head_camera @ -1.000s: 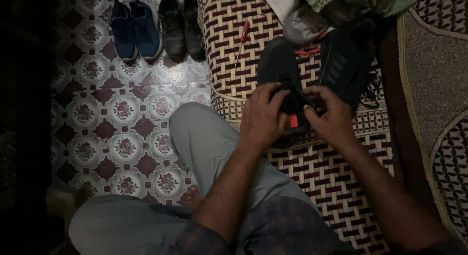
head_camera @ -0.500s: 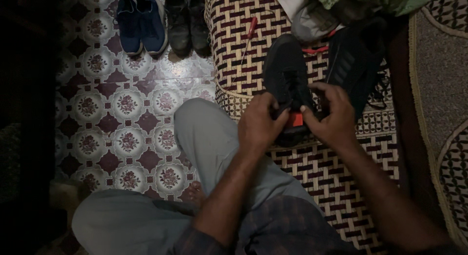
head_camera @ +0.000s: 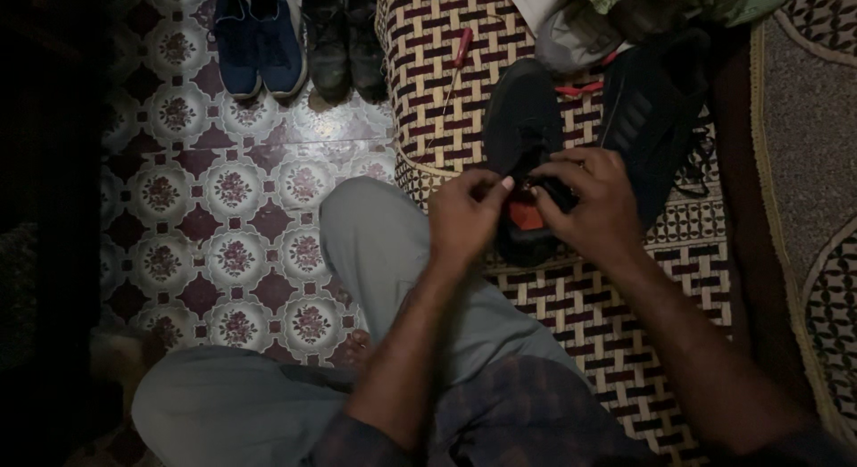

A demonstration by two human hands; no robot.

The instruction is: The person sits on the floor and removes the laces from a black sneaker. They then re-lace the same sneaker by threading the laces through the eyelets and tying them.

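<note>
Left hand (head_camera: 464, 219): fingers curled, thumb and forefinger pinching what looks like a lace end at the shoe's opening.
Right hand (head_camera: 585, 204): fingers bent over the laces, pinching them.
Black shoe (head_camera: 522, 119): on the woven mat (head_camera: 607, 315), toe pointing away, orange inside showing between the hands.
Second black shoe (head_camera: 647, 110): just beside, to the right.
Screwdriver (head_camera: 457, 58): red handle, on the mat, left of the shoe.
Blue shoes (head_camera: 254, 43): on the tiled floor (head_camera: 223, 208).
</note>
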